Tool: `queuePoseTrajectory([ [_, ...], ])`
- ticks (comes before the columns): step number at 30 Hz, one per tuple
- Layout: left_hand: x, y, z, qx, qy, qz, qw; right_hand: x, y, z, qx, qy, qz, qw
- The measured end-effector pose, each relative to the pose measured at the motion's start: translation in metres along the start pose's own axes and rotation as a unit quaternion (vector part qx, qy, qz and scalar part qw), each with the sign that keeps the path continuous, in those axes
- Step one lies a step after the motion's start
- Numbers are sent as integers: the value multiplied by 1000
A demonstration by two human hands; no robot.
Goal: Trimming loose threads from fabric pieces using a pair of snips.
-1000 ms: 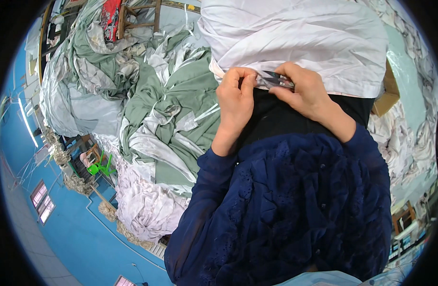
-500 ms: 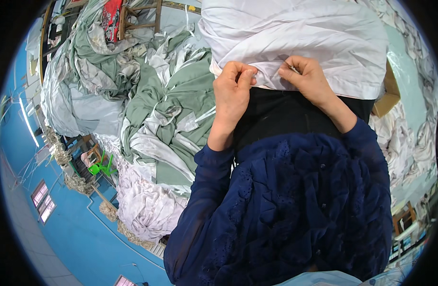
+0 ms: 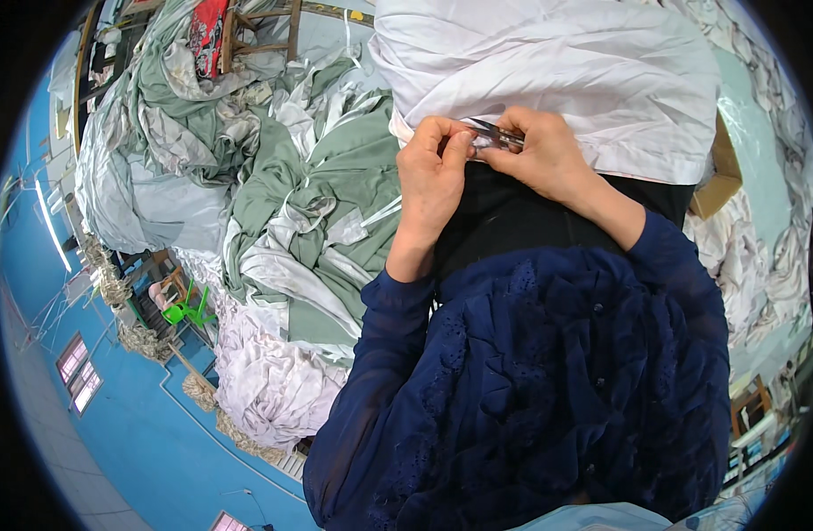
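Pinching the hem of the white cloth [image 3: 548,80], the left hand [image 3: 433,181] has its fingers closed tight on the folded edge, right at the centre of the picture. Meeting it from three o'clock, the right hand [image 3: 548,159] is curled shut around a small pair of snips [image 3: 493,134], blades pointing toward nine o'clock and touching the same edge. The cloth bulks up toward twelve o'clock in a big creased bundle, draped over the lap, with its lower edge running off toward three o'clock.

That fabric looks thin, soft and floppy, light by the handful though likely heavy as a whole bundle; it creases easily and will slide and sag if let go. Best grip, by my reckoning, is just where it sits now: on the doubled hem, close beside the blades, keeping it taut. The snips look small, hard and sharp, so fingertips want to stay clear.

Over at nine o'clock lies a heap of green and white sheets [image 3: 309,221]; a cardboard box [image 3: 720,181] peeks out at three o'clock.
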State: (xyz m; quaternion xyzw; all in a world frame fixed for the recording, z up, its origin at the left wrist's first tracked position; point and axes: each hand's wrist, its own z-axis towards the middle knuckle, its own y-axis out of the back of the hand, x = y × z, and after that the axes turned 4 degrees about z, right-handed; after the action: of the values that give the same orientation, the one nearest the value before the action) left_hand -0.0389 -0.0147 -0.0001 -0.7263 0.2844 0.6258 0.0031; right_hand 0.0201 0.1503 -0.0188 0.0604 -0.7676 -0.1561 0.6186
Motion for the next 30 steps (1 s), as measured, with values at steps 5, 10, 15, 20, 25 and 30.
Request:
queuePoseTrajectory([
  [5,0,-1,0,-3,0,-6,1000,-1,-4,4,-23,3,-32,999],
  [10,-4,-1,-1,-7,0,-2,1000,-8,-3,5,-27,7,-16,999],
  [15,-3,1,-2,19,5,21,1000,-14,2,3,2,-54,118,992],
  [20,-2,2,-2,20,7,20,1000,-18,5,3,16,-63,148,987],
  [25,-3,-2,-2,-7,7,-7,1000,-15,12,1,9,-123,212,969],
  [30,-8,-9,-10,-37,-136,209,968,-13,14,0,11,-143,242,960],
])
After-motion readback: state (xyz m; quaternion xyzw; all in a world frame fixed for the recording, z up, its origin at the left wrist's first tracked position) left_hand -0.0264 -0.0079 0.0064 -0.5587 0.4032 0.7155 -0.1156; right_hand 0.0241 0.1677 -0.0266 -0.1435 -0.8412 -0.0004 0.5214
